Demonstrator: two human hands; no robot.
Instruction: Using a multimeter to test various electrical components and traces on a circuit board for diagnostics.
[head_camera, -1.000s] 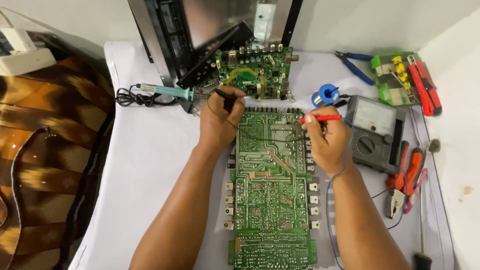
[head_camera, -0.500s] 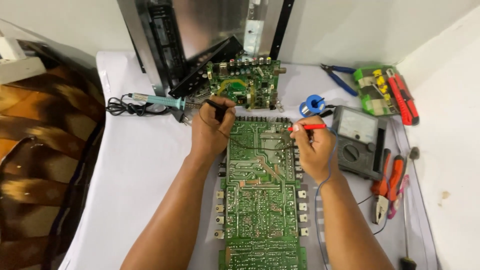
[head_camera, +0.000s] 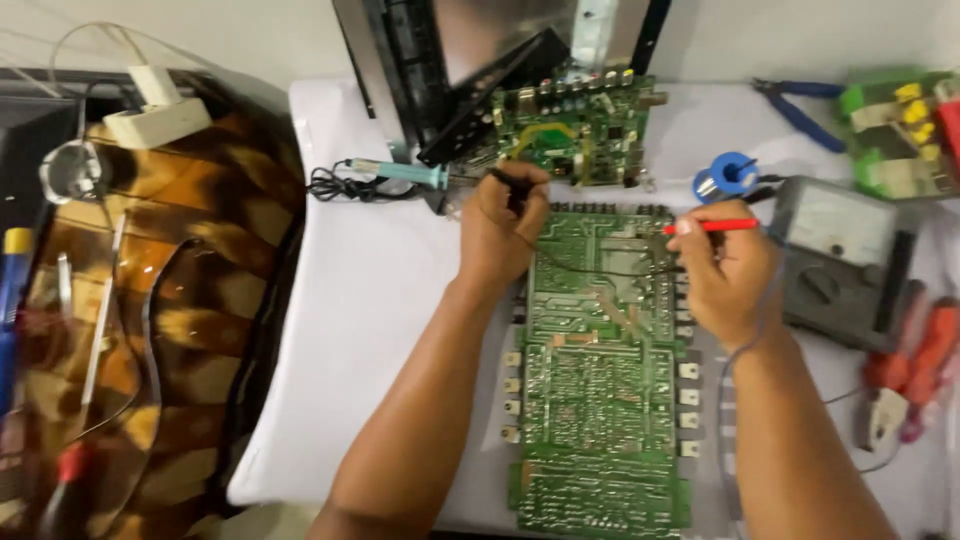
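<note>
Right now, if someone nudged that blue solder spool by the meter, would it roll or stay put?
The blue solder spool seems to stand on its round rim, so a nudge would likely roll it. It looks small yet dense with wound wire. The meter beside it and the white table cloth might stop it soon.

Electronics repair bench.
Meter (head_camera: 840, 255), pliers (head_camera: 800, 105), soldering iron (head_camera: 395, 172) w/ solder reel (head_camera: 727, 177) around big circuit board (head_camera: 600, 400).
</note>
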